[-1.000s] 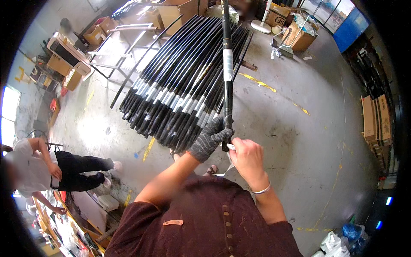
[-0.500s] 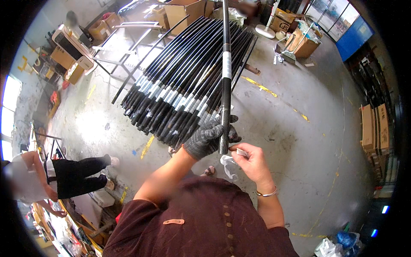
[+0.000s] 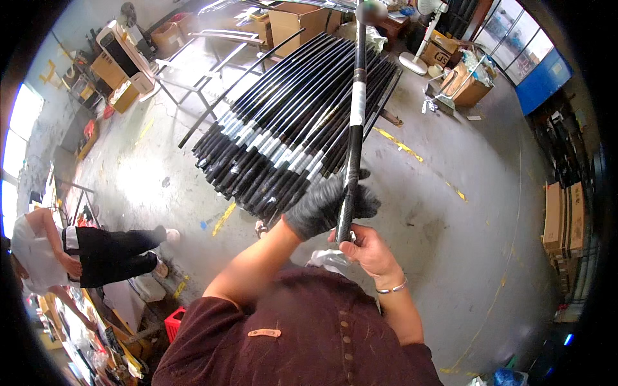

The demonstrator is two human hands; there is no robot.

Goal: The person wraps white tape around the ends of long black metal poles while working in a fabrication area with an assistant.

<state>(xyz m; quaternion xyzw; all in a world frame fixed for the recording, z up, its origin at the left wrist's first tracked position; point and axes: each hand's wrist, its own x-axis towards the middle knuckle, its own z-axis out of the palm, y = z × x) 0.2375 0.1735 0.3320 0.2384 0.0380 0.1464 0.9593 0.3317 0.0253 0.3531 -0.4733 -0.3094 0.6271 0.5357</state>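
Note:
A long black pole [image 3: 356, 138] with a white band partway along rises away from me, its near end low in front of my chest. My left hand [image 3: 328, 204], in a dark grey knitted glove, is wrapped round the pole a little above that end. At the tip, my bare right hand [image 3: 371, 252] has its thumb and fingers closed on the pole's end. Crumpled white film [image 3: 329, 259] hangs just below, between hand and shirt; whether the fingers also hold it is hidden. Beyond my hands, many similar black poles [image 3: 290, 122] with whitish bands lie side by side in a raised row.
A metal frame [image 3: 206, 71] stands left of the row, with a cardboard box [image 3: 299, 26] behind it. At far right are a white fan [image 3: 421, 45] and an open carton [image 3: 470, 83]. Another person [image 3: 103, 257] stands at the left beside a cluttered table.
My right hand has moved from beside the pole, where it held a white strip, onto the pole's end. The white film now hangs lower. The pole has shifted slightly right in view.

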